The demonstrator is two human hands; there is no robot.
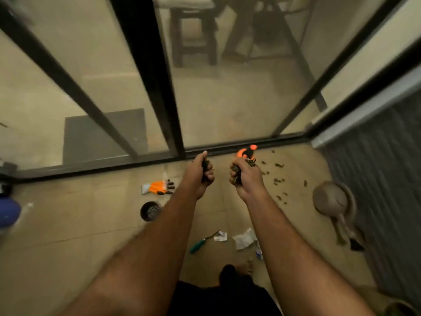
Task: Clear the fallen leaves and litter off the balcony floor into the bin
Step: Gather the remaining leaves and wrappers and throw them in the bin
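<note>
On a tiled balcony floor (68, 224) beside dark-framed sliding glass doors (159, 76), a person stands with both bare arms stretched out ahead. The left hand (201, 176) is curled tight around a small clump of dark dry leaves (206, 165), thumb pointing toward the door track. The right hand (245, 176), just beside it but not touching, is closed around a larger bunch of dark green-brown leaves (247, 164) that spills from the top of the fist. More loose leaf fragments (276, 179) lie scattered over the tiles to the right of the hands, reaching toward a round beige watering pot (331, 199) near the ribbed grey wall (382, 179).

An orange-and-black object (247, 152) shows on the floor just beyond the right hand; what it is cannot be made out. An orange, white and black work glove (158, 187) lies flat to the left of the left wrist, with a small round dark pot (150, 210) near it. Between the forearms, closer to the person, a green-handled hand tool (201, 242) rests beside crumpled white paper litter (245, 239). A blue rounded object (9, 213) sits at the left edge. One bare foot (245, 266) shows below.
</note>
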